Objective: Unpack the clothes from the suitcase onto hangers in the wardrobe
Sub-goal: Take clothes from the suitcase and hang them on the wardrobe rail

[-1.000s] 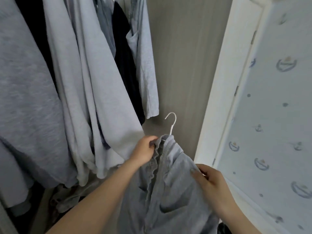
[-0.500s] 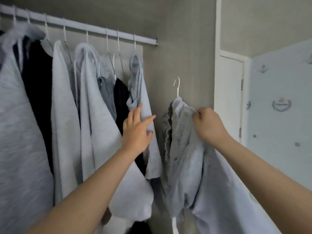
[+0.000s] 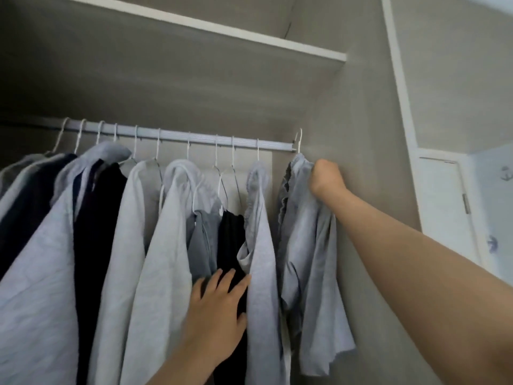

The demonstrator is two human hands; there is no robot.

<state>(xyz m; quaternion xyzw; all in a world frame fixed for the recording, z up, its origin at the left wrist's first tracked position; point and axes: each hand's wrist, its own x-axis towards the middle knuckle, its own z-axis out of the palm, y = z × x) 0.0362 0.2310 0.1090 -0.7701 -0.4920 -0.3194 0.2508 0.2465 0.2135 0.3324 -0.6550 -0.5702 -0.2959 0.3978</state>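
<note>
Now the right hand [image 3: 323,176] grips the grey top [image 3: 305,245] near its hanger [image 3: 299,141], at the rail's [image 3: 194,137] right end; the left hand [image 3: 219,309], fingers straight, touches the hung clothes [image 3: 166,245].

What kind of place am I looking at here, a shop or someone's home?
Most likely a bedroom wardrobe at home: a rail hung with grey and black clothes on white hangers, a shelf above it, and anchor-patterned wallpaper beside a white door.
</note>
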